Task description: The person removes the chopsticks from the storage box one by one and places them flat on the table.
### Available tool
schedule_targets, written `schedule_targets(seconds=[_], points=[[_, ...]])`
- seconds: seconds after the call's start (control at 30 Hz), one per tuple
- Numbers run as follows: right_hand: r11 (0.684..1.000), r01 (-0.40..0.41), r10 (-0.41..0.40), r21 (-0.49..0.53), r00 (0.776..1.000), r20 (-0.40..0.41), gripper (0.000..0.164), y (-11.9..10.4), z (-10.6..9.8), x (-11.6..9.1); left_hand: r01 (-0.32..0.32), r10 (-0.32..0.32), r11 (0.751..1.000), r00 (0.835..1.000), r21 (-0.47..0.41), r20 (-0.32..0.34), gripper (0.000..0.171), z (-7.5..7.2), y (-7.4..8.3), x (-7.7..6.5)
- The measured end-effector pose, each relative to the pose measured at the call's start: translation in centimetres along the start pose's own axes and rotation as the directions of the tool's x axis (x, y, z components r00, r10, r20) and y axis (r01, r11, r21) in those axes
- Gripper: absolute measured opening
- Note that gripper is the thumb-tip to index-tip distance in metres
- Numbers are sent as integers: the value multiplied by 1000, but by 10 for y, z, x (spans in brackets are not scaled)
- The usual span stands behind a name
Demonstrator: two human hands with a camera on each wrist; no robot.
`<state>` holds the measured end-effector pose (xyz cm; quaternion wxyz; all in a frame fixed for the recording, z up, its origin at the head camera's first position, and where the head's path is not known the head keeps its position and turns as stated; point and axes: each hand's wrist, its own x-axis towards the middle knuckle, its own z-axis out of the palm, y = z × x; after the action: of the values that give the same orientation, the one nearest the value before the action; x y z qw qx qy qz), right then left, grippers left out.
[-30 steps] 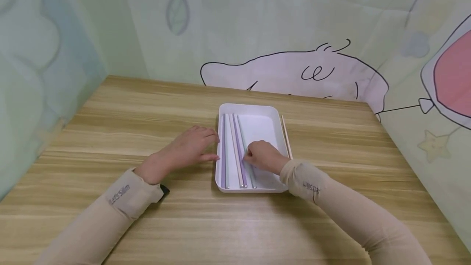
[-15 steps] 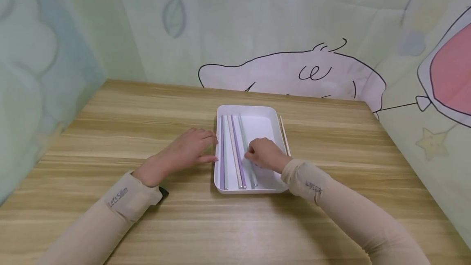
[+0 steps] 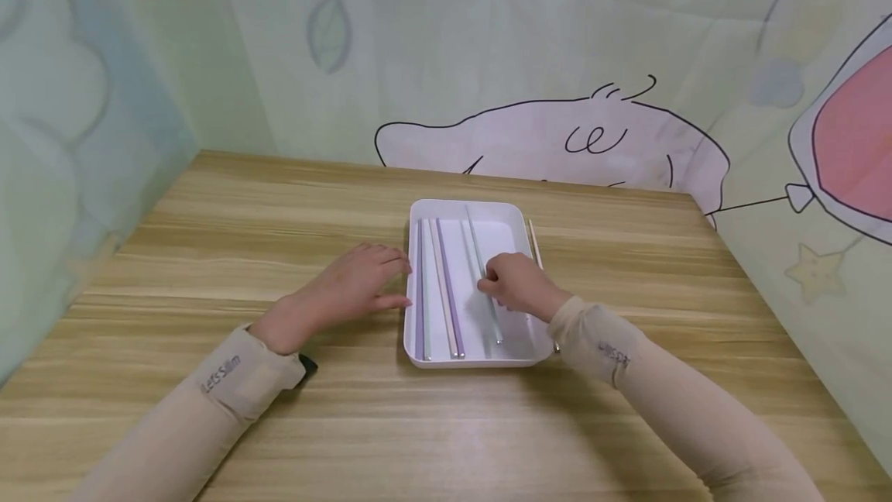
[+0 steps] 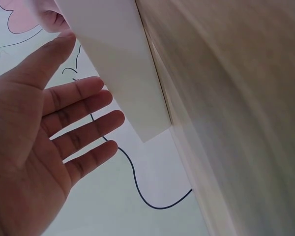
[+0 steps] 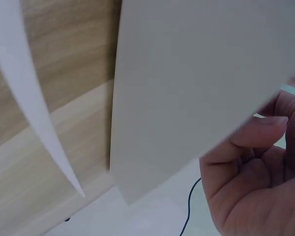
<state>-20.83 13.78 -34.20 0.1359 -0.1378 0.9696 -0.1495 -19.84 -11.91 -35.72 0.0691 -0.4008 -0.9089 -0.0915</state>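
Note:
A white rectangular tray (image 3: pixel 512 335) lies on the table with several long chopsticks in it. My right hand (image 3: pixel 519 283) pinches a pale green chopstick (image 3: pixel 473 231), tilted over the tray floor right of the others. Toward the tray's left wall lie a purple chopstick (image 3: pixel 420 293) and a pale green one (image 3: pixel 427 308) side by side. A pinkish-white chopstick (image 3: pixel 439 269) and a second purple one (image 3: pixel 446 262) rest just to their right. My left hand (image 3: pixel 348 289) has its fingertips at the tray's left rim; in the left wrist view its fingers are spread along the tray wall (image 4: pixel 108 54).
Outside the tray, a pale chopstick (image 3: pixel 534 242) lies on the table along the right wall, partly behind my right wrist; it looms large in the right wrist view. The wooden table (image 3: pixel 279 424) backs onto a cartoon-printed curtain (image 3: pixel 265 60).
My right hand has moved right and slightly up, carrying the pale green chopstick away from the purple one beside it. My left hand has stayed at the tray's rim.

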Motion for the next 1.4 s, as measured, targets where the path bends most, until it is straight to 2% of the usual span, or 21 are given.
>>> schedule_targets(seconds=[0.17, 0.47, 0.73, 1.0, 1.4], points=[[999, -22, 22, 34, 1000, 11, 23, 3, -7, -3, -2, 2, 1000, 1000, -9, -7, 47, 0, 0, 0], [997, 9, -8, 81, 1000, -14, 28, 18, -15, -7, -2, 2, 1000, 1000, -14, -4, 47, 1, -1, 1], [997, -30, 32, 75, 999, -24, 26, 36, -20, -13, 0, 0, 1000, 1000, -15, 2, 47, 1, 1, 2], [996, -9, 14, 88, 998, -56, 27, 58, -24, -19, -15, 15, 1000, 1000, -2, -15, 47, 3, 0, 2], [999, -12, 15, 46, 996, -83, 28, 79, -23, -26, -17, 17, 1000, 1000, -5, -26, 46, 6, -2, 3]])
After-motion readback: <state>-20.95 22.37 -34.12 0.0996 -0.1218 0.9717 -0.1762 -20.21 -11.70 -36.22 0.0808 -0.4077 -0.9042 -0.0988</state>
